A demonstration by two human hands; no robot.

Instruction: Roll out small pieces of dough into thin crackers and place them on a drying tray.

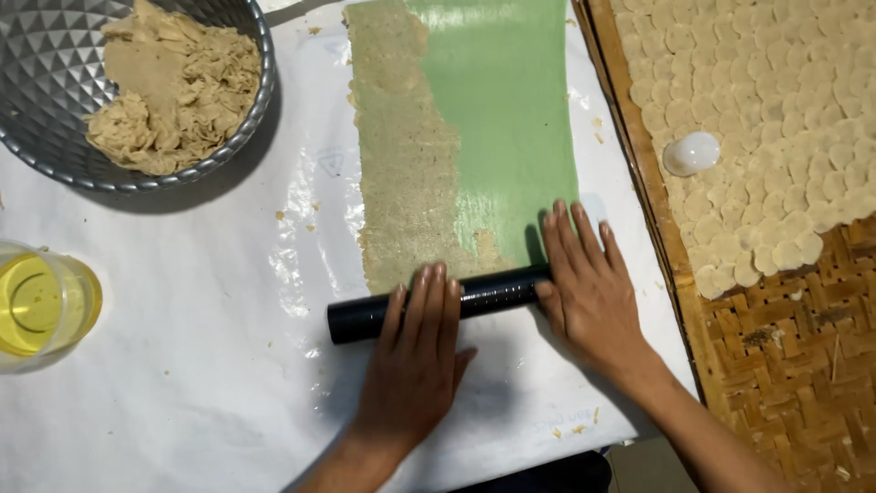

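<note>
A black cylindrical roller (493, 294) lies across the near end of a green sheet (506, 119) on a white plastic-covered table. A thin rough layer of beige dough (401, 173) covers the sheet's left half. My left hand (420, 351) lies flat on the roller's left part, fingers together and pointing away. My right hand (589, 283) rests flat at the roller's right end, fingers spread onto the green sheet and the white cover.
A silver faceted bowl (246, 110) holding torn beige dough stands at the top left. A clear cup of yellow liquid (41, 301) is at the left edge. On the right, a woven bamboo tray (794, 365) carries several round dough discs and a small white cap (691, 152).
</note>
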